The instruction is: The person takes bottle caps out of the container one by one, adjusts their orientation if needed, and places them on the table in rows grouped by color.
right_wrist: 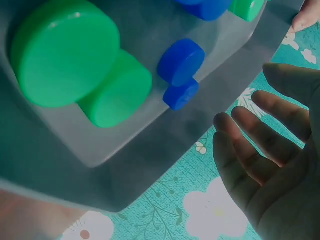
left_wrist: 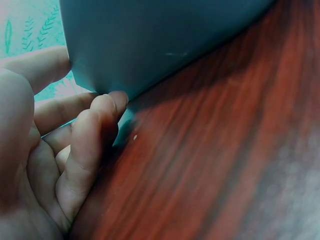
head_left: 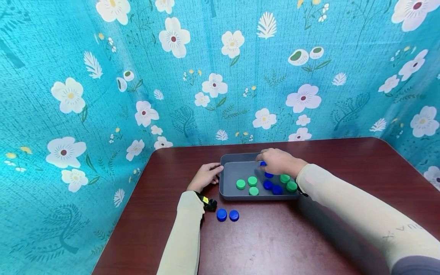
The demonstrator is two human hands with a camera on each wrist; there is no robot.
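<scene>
A grey tray [head_left: 237, 198] holds several green caps [head_left: 252, 181] and several blue caps [head_left: 267, 185]. Over its far right part is my right hand [head_left: 279, 162]. In the right wrist view the right hand's fingers [right_wrist: 267, 135] are spread and loosely bent, with nothing between them. Two blue caps [right_wrist: 181, 62] lie inside the tray wall, apart from those fingertips. At the tray's left side my left hand [head_left: 205, 176] touches the wall. The left wrist view shows its fingertips [left_wrist: 104, 106] at the tray's lower corner, several fingers bent.
Two more blue caps [head_left: 221, 214] lie on the dark red wooden table [head_left: 275, 236], in front of the tray near the left wrist. A turquoise flowered curtain [head_left: 213, 114] hangs behind the table's far edge and along its left side.
</scene>
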